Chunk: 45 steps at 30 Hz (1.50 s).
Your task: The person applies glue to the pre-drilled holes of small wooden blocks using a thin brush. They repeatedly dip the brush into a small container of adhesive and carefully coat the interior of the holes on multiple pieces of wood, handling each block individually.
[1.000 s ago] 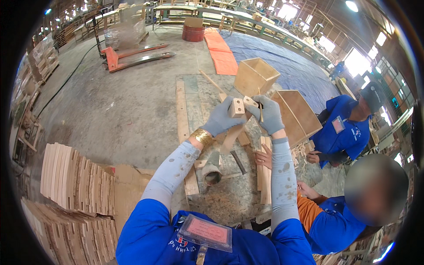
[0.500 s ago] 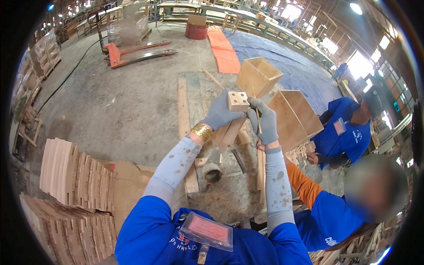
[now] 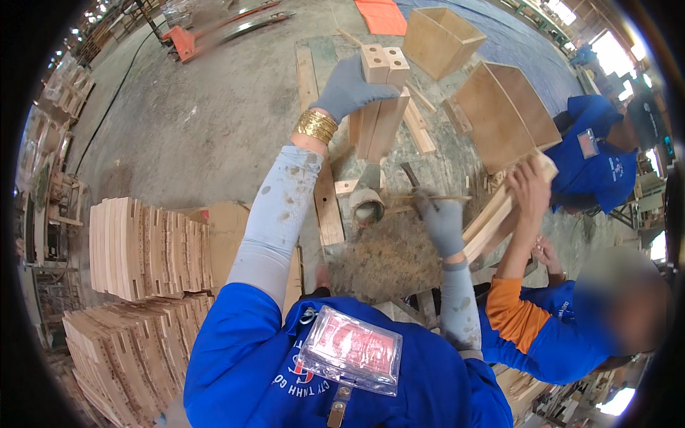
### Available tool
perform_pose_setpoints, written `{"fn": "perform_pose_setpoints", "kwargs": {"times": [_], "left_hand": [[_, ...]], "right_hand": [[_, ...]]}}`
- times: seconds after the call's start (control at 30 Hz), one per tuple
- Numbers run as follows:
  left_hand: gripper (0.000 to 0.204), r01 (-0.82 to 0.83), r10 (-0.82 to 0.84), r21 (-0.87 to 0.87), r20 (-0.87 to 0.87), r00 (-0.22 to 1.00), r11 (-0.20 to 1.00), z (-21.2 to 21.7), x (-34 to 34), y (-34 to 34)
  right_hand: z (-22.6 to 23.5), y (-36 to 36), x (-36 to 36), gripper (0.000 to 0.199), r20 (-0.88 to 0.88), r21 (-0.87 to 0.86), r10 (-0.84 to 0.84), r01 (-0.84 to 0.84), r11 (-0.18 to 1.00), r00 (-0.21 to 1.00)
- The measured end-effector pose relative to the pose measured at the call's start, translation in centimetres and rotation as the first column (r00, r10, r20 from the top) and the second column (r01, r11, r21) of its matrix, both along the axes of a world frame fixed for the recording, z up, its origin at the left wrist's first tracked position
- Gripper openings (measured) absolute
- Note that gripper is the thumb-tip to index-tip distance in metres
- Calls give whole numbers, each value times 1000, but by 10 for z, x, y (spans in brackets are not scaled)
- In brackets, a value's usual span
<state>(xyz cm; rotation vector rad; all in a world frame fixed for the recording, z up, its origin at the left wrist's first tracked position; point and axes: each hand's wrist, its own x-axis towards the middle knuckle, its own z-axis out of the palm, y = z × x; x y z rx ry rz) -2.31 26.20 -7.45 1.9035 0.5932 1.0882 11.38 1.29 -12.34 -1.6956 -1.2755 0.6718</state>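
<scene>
My left hand (image 3: 349, 89), in a grey glove, is closed around upright square wooden legs (image 3: 385, 65) with round holes in their top ends. My gloved right hand (image 3: 440, 222) is lower and to the right, over the worktable. Its fingers are curled, with a thin yellowish stick (image 3: 458, 197) running crosswise through them. Their tips are close to a dark flat bar (image 3: 409, 173); whether they touch it I cannot tell. Between the hands lies a short piece of pipe (image 3: 367, 207), its round mouth facing me.
Two open plywood boxes (image 3: 492, 118) stand beyond the table. A co-worker's bare hand (image 3: 531, 187) holds long wooden pieces (image 3: 489, 225) close to my right arm; another person is farther right. Stacked wooden slats (image 3: 150, 250) are at left, an orange pallet jack (image 3: 187, 44) at far left.
My right hand has dropped away from the legs' top toward the dark bar. My left hand still holds the legs; more of their tops shows. The co-worker's long pieces have risen. My view has tilted down.
</scene>
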Motion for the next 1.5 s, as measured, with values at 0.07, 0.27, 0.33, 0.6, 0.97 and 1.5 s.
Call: {"fn": "perform_pose_setpoints", "kwargs": {"times": [0.07, 0.27, 0.33, 0.6, 0.97, 1.5], "left_hand": [[59, 29, -28, -24, 23, 999, 999, 0, 1, -1], [61, -74, 77, 97, -24, 997, 993, 0, 5, -12], [60, -98, 106, 101, -75, 992, 990, 1, 2, -14], [61, -57, 57, -11, -19, 998, 998, -4, -13, -33], [45, -144, 147, 97, -33, 989, 985, -9, -13, -42], [59, -91, 90, -7, -82, 993, 996, -3, -24, -53]], "right_hand": [[-39, -6, -8, 21, -122, -45, 20, -26, 999, 992], [-119, -5, -21, 21, -56, 113, 26, -19, 993, 998], [-128, -7, -22, 20, -87, 1, 9, -9, 1000, 996], [-151, -10, -41, 16, -559, 40, -56, 94, 995, 827], [-155, -36, -46, 24, -862, -84, -142, 139, 987, 487], [-177, -27, -31, 22, -939, -338, -340, 354, 872, -59]]}}
